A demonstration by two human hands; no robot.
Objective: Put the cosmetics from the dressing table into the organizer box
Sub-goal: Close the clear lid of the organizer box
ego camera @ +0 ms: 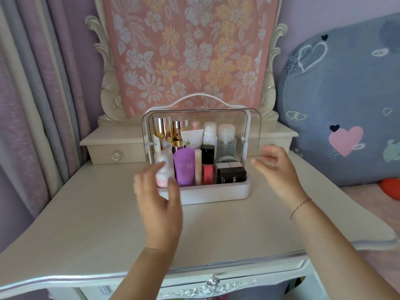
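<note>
The organizer box [216, 192] stands at the middle back of the dressing table [86, 234], its clear lid [253, 126] swung up and its white handle raised. Inside stand several cosmetics: gold bottles [164, 128], a purple tube [184, 167], a white pump bottle [163, 167], a clear bottle [226, 139], a black compact [231, 174]. My left hand [158, 191] hovers in front of the box's left corner, fingers apart, holding nothing. My right hand [277, 167] is beside the box's right end, fingers curled loosely and empty.
A small drawer shelf [104, 146] with a crystal knob runs behind the box. A floral cloth [190, 50] covers the mirror. Curtains hang at the left. A large grey pillow [346, 105] with hearts lies on the right.
</note>
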